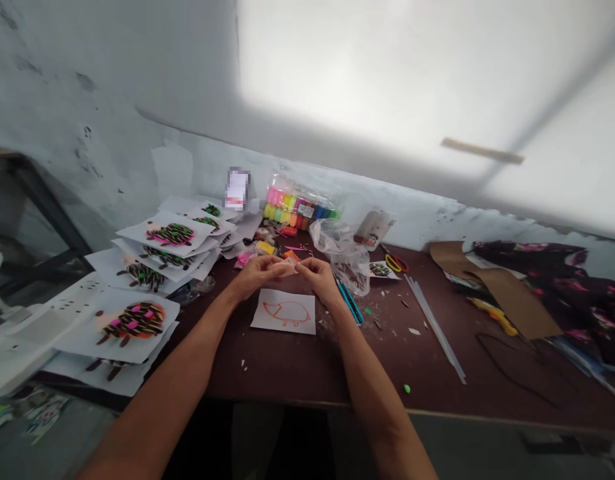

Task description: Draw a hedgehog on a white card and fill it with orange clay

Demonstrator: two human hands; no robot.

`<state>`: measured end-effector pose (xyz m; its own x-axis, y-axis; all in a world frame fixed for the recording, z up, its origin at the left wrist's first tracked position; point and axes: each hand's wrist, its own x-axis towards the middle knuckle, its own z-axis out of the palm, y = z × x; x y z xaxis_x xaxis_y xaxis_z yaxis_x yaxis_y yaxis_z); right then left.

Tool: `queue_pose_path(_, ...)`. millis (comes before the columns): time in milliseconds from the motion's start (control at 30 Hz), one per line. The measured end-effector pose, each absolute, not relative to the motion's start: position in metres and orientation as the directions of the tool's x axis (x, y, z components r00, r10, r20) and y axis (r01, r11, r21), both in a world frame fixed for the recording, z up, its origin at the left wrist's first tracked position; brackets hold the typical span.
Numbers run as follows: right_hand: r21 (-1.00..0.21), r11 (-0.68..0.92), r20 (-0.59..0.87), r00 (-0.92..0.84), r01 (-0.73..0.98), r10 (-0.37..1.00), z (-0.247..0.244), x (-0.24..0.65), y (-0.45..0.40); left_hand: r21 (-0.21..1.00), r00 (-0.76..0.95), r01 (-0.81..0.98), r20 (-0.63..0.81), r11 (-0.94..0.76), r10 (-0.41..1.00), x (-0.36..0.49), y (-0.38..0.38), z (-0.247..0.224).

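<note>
Both hands meet above the middle of the table, with a small pale pink piece (285,267) between them. My left hand (252,276) pinches its left side, and my right hand (318,275) pinches its right side. Whether the piece is clay or its wrapper is too small to tell. Just below the hands lies a white sheet (283,312) with an orange outline of a hedgehog. Beyond the fingers are an orange packet (291,255) and a yellow packet (265,248). Two teal tools (349,303) lie beside my right wrist.
Sheets with clay hedgehogs (132,320) are stacked at left, near a power strip (37,333). Coloured clay packs (297,208), a plastic bag (341,250) and scissors (395,262) lie behind. At right are clear sticks (435,327), a yellow glue gun (495,315) and cardboard (517,300).
</note>
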<state>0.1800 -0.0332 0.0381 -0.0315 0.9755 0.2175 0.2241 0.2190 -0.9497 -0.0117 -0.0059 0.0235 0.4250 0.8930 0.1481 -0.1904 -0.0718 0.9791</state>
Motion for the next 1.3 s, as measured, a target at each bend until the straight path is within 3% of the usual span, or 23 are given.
queue_pose_path(200,-0.975,0.172,0.171,-0.022,0.142,0.985,0.039,0.18,-0.036,0.99,0.346,-0.128,0.096,-0.055,0.933,-0.016,-0.005,0.022)
queue_pose_path(633,-0.971,0.156,0.153,-0.03,0.18,0.988,0.035,0.172,-0.038,0.995,0.345,-0.081,0.082,-0.057,0.935,-0.018,-0.002,0.018)
queue_pose_path(767,-0.936,0.214,0.214,-0.029,0.281,0.976,0.032,0.173,-0.037,0.996,0.273,-0.062,0.078,-0.063,0.959,-0.02,0.001,0.018)
queue_pose_path(967,-0.765,0.281,0.178,-0.228,0.58,0.957,0.037,0.17,-0.042,0.988,0.134,-0.128,0.1,-0.083,0.986,-0.022,0.005,0.017)
queue_pose_path(1100,-0.726,0.33,0.139,-0.341,0.604,0.93,0.039,0.164,-0.047,0.985,0.14,-0.151,0.103,-0.081,0.985,-0.023,0.004,0.02)
queue_pose_path(1300,-0.743,0.237,0.185,-0.148,0.626,0.972,0.033,0.169,-0.042,0.985,0.15,-0.148,0.11,-0.087,0.983,-0.022,0.004,0.018)
